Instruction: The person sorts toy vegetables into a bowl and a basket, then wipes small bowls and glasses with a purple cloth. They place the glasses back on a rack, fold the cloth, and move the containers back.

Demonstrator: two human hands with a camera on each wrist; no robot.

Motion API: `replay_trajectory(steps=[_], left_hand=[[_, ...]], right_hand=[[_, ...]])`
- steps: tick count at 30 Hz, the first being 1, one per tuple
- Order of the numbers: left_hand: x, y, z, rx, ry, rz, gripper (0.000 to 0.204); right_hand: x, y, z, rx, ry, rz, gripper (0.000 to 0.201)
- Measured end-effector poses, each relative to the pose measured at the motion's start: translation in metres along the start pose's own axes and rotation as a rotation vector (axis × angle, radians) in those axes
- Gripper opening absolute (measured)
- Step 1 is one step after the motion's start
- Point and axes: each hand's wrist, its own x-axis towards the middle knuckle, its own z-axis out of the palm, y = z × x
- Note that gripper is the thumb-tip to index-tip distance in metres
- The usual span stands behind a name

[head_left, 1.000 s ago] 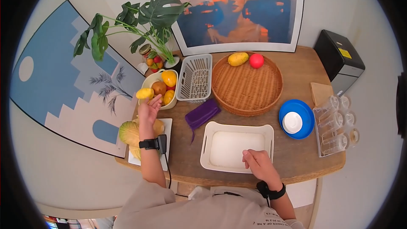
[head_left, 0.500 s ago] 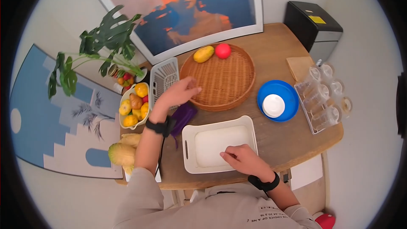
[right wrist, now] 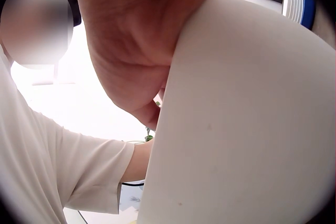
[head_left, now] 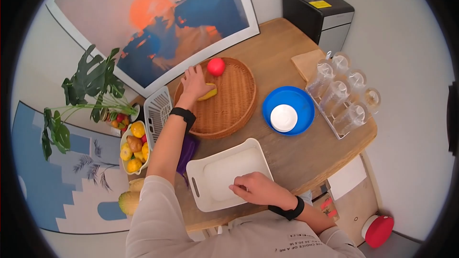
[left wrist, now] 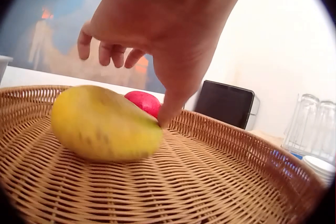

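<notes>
A yellow mango [left wrist: 105,124] lies in the round wicker tray [head_left: 224,119], partly covered by my left hand [head_left: 194,86] in the head view. That hand reaches down over it, fingers spread; in the left wrist view the thumb tip is right at the mango's end and the other fingers are raised beyond it. Just behind is a smooth, round red object [head_left: 216,67]. My right hand [head_left: 260,188] hangs loosely curled over the white plastic bin [head_left: 201,169] with nothing visible in it. The bin's wall [right wrist: 236,119] fills much of the right wrist view, close beside the hand.
A blue bowl [head_left: 306,124] holds small white dishes [head_left: 283,118]. Several upturned glasses [head_left: 334,91] stand on a rack at right. A grey basket [head_left: 155,112], a fruit bowl [head_left: 125,162], a purple cloth pouch [head_left: 187,153] and a leafy plant [head_left: 88,76] are on the left.
My left hand has gone from the fruit bowl, past the grey basket, to the mango in the wicker tray. The head view has turned; my right hand stays over the bin.
</notes>
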Motion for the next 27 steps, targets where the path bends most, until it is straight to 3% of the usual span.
replay_trajectory(steps=[3, 6, 7, 10, 11, 12, 14, 15, 16, 18, 21, 23, 27], left_hand=[[-0.023, -0.009, 0.006, 0.114, -0.04, 0.037, 0.114], [-0.023, -0.038, 0.025, -0.015, -0.319, 0.283, 0.104], [-0.037, -0.038, 0.019, -0.018, -0.374, 0.303, 0.085], [-0.067, -0.042, 0.014, -0.182, -0.228, 0.428, 0.071], [-0.081, -0.044, 0.014, -0.28, 0.016, 0.459, 0.055], [-0.106, -0.035, -0.004, -0.45, 0.017, 0.367, 0.05], [-0.162, -0.01, -0.049, -0.784, 0.018, 0.178, 0.041], [-0.187, -0.007, -0.052, -0.888, 0.025, 0.209, 0.032], [-0.211, -0.006, -0.049, -0.993, 0.032, 0.24, 0.024], [-0.257, -0.003, -0.032, -0.971, 0.001, 0.211, 0.022], [-0.312, 0.003, -0.005, -1.191, -0.15, 0.128, 0.026], [-0.332, -0.004, 0.012, -1.263, -0.2, 0.084, 0.035], [-0.356, -0.014, 0.024, -1.119, -0.051, 0.252, 0.062]], right_hand=[[0.002, -0.002, -0.002, 0.023, -0.03, -0.002, 0.028], [0.0, 0.002, 0.002, -0.003, -0.016, -0.031, 0.03], [0.0, 0.002, 0.002, -0.012, 0.003, -0.038, 0.03], [-0.001, 0.002, 0.006, -0.016, 0.021, -0.011, 0.023], [-0.002, 0.005, 0.006, -0.006, 0.008, 0.029, 0.018], [-0.002, 0.006, 0.007, 0.004, -0.002, 0.068, 0.016], [-0.001, -0.012, 0.007, 0.103, 0.228, 0.055, 0.032], [-0.001, -0.019, 0.007, 0.153, 0.342, 0.048, 0.044], [0.0, -0.018, 0.006, 0.123, 0.341, -0.006, 0.053], [-0.001, -0.015, 0.005, 0.072, 0.327, -0.112, 0.073], [-0.003, -0.018, 0.002, -0.124, 0.155, -0.161, 0.071], [-0.004, -0.018, 0.003, -0.114, 0.131, -0.14, 0.07], [0.001, -0.012, 0.001, -0.007, 0.139, -0.146, 0.068]])
